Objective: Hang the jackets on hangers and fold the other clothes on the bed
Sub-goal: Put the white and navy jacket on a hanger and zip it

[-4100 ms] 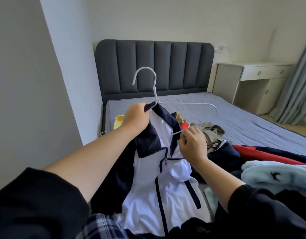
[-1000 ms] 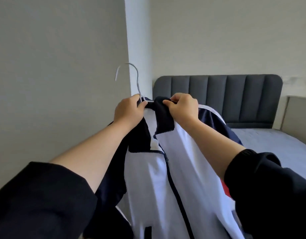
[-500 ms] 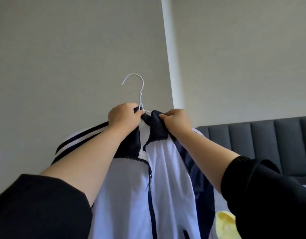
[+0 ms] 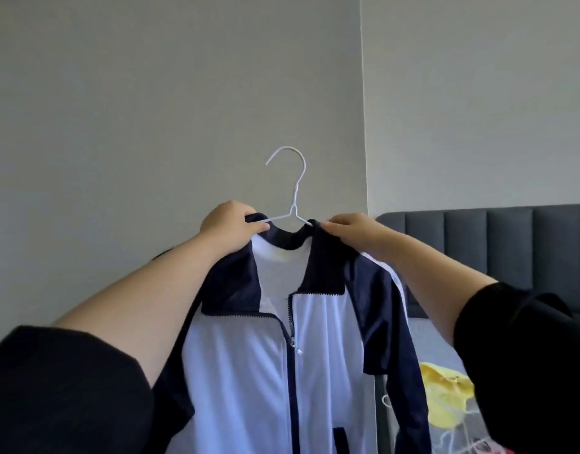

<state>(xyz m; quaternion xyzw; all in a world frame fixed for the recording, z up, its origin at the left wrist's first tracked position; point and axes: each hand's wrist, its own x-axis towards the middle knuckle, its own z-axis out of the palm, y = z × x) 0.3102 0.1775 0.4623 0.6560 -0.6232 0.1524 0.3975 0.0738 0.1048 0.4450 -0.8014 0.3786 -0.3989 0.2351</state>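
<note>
Jacket, white-navy, on hanger: we hold it aloft, left grip, right grip each clamped on collar, likely to square shoulders.

- Your left sleeve is black and loose, ending partway up the arm.
- Your right sleeve is the same black, its cuff bunched in soft folds.
- Your left hand and right hand are bare, forearms too.
</note>
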